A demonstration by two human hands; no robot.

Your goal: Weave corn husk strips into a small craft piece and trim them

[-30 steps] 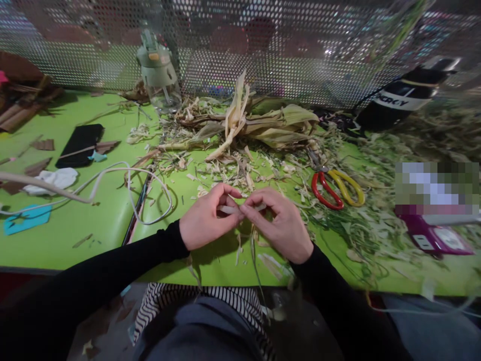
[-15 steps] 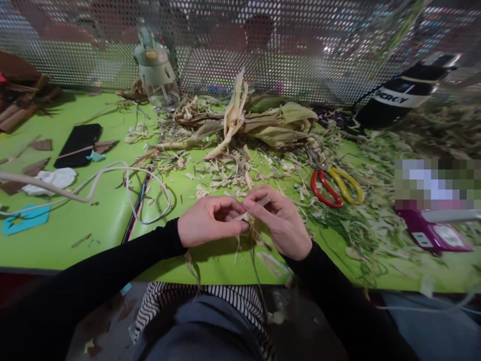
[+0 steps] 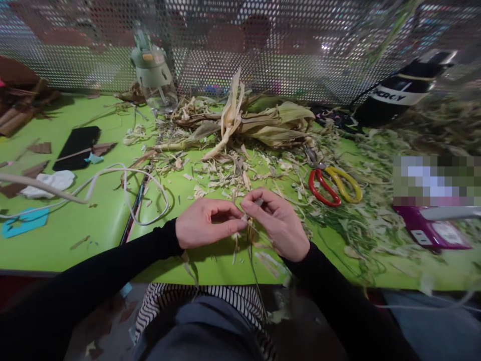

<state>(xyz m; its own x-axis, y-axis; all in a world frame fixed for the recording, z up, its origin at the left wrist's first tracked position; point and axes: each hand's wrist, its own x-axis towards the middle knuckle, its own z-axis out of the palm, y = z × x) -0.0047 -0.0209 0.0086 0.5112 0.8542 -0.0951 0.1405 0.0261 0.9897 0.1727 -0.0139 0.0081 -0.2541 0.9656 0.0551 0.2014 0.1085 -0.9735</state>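
Note:
My left hand and my right hand meet low over the green table, fingertips nearly touching. My left thumb and fingers pinch one end of a thin pale husk strip. The right thumb and forefinger are closed beside it, on a pale bit of the same material mostly hidden by the fingers. Thin fibres hang below the fingertips. Beyond the hands lie dried corn husks, one pale husk sticking up. Scissors with one red and one yellow handle rest right of my right hand.
Green scraps cover the right side, near a purple packet. A clear bottle and a black bottle stand by the mesh screen. At left are a phone, a white cable and a blue tag.
My fingers have shifted their hold on the pale strip. The fingertips have parted slightly, and less of the strip shows in my right hand. The whole view has drifted a little.

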